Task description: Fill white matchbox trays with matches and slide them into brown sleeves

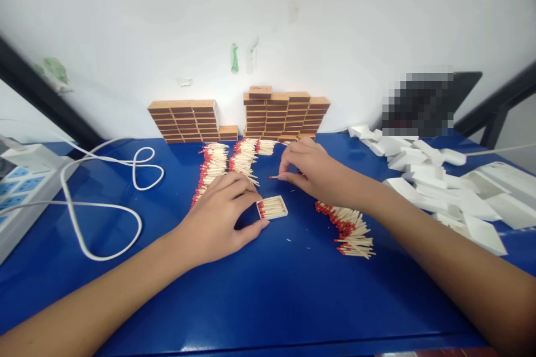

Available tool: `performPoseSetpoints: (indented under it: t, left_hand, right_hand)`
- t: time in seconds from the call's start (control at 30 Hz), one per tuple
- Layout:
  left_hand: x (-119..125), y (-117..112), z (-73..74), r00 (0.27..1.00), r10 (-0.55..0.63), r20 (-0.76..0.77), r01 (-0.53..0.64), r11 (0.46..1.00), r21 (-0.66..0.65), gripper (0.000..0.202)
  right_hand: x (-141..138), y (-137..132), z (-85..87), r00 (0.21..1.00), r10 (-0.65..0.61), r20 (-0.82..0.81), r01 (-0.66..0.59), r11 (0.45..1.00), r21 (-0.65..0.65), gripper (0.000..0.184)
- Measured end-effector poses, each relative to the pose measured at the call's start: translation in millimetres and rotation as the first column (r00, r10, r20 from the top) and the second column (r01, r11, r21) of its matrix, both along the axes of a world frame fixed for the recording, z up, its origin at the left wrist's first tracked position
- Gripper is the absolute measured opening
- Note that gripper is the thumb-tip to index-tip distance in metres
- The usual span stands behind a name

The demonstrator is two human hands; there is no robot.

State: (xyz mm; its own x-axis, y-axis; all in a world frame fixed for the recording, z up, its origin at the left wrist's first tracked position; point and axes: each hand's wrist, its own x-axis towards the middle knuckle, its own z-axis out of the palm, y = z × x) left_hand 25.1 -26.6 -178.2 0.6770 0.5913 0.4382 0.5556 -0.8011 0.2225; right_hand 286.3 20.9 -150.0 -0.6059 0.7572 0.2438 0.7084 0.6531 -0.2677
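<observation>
A small white matchbox tray [285, 213] lies on the blue table, filled with red-headed matches [272, 207]. My left hand [226, 214] holds the tray's left end between thumb and fingers. Up and to the right of it, my right hand [312, 170] pinches a single match [273, 177] between thumb and fingertips, its red head pointing left. Long rows of matches [215, 161] lie behind my left hand, partly hidden by it. Another loose pile of matches [355, 232] spreads below my right forearm.
Stacked brown matchboxes [184, 120] and a second stack [287, 114] stand against the white wall. Empty white trays [439, 178] are heaped at right, before a dark, partly blurred panel [456, 103]. A white cable [69, 217] loops beside a power strip [31, 189] at left.
</observation>
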Motion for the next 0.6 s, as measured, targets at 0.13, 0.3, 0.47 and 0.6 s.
performPoseSetpoints:
  t: [0.13, 0.3, 0.47, 0.6]
  left_hand:
    - [1, 0, 1.3, 1.0, -0.003, -0.005, 0.003, 1.0, -0.02, 0.026]
    - [0, 0, 1.6, 1.0, -0.001, -0.021, 0.0, 1.0, -0.028, 0.026]
    - [0, 0, 0.5, 1.0, -0.007, -0.017, 0.006, 1.0, -0.024, 0.026]
    - [0, 0, 0.2, 1.0, -0.009, -0.01, 0.009, 1.0, -0.02, 0.026]
  right_hand:
    - [-6, -18, 14.6, 0.992, 0.123, -0.037, -0.127, 0.981, -0.145, 0.014]
    - [-15, -29, 10.9, 0.991, 0.133, -0.003, -0.131, 0.975, -0.179, 0.011]
    - [-20, -29, 1.0, 0.99, 0.142, 0.011, -0.14, 0.986, -0.09, 0.01]
    - [-18, -28, 0.6, 0.987, 0.157, -0.019, -0.158, 0.984, -0.084, 0.009]
